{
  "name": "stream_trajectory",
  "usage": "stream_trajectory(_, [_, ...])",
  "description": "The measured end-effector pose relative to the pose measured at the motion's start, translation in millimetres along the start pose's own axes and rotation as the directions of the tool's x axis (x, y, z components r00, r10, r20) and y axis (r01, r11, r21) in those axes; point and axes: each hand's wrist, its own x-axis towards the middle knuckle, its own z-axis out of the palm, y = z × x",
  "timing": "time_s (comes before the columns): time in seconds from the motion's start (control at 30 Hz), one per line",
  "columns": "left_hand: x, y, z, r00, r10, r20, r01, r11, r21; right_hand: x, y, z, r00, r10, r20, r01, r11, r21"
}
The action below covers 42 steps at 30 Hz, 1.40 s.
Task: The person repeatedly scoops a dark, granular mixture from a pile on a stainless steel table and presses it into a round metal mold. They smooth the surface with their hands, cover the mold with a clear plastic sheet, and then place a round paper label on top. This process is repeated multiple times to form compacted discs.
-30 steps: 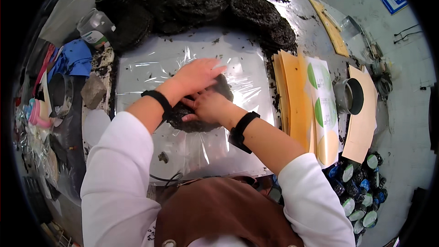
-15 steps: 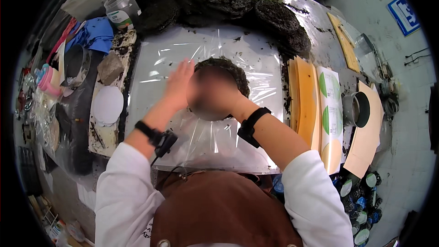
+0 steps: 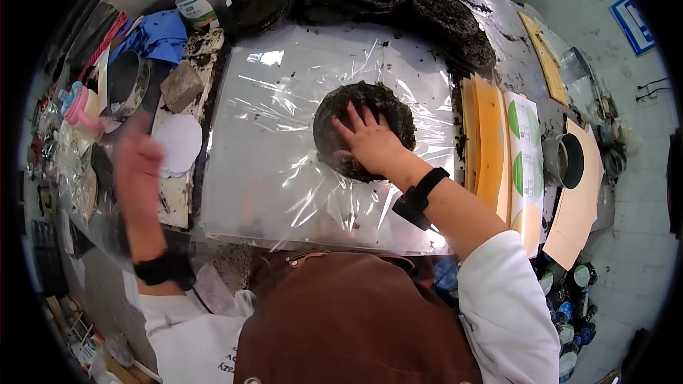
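Note:
A dark, round, flat cake point(image 3: 395, 103) that looks like dried seaweed lies on a clear plastic sheet point(image 3: 263, 171) in the middle of the table. My right hand point(image 3: 370, 141) rests palm down on it, fingers spread, with nothing gripped. Off to the left, my left hand point(image 3: 139, 171) is raised and smeared by motion, so its fingers do not read clearly. It is nearest to a small stack of round white paper discs point(image 3: 178, 144), partly in front of their left edge.
Several more dark cakes point(image 3: 452, 25) are piled along the back. A stone block point(image 3: 182, 87), metal ring point(image 3: 128, 82), blue cloth point(image 3: 158, 35) and clear jar point(image 3: 200, 0) stand left. Yellow-brown envelopes point(image 3: 489, 142), a printed bag point(image 3: 523, 163) and another metal ring point(image 3: 562, 160) are right.
My left hand has left the cake's left side and swung left toward the paper discs. My right hand stays on the cake. The whole view has shifted slightly.

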Motion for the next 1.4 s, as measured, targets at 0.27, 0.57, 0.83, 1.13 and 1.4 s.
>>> stream_trajectory(0.27, [9,-160,195,0.879,-0.005,0.477,-0.102,0.975,0.199,-1,-10,7,0.996,0.014,0.084,-0.016,1.000,0.019])
stream_trajectory(0.57, [26,-122,264,0.413,0.375,0.830,-0.727,0.685,0.052,-2,11,86,0.944,-0.129,-0.305,0.257,0.865,0.430])
stream_trajectory(0.83, [20,-154,269,0.770,-0.128,0.625,-0.451,0.585,0.674,-40,2,-27,0.978,-0.142,0.156,0.099,0.963,0.251])
stream_trajectory(1.13, [9,-152,283,0.681,-0.137,0.720,-0.614,0.429,0.662,-67,38,-25,0.961,-0.244,-0.128,0.270,0.928,0.256])
stream_trajectory(1.4, [6,-136,294,0.563,-0.158,0.811,-0.745,0.326,0.581,-166,33,2,0.808,0.159,0.567,-0.524,-0.248,0.815])
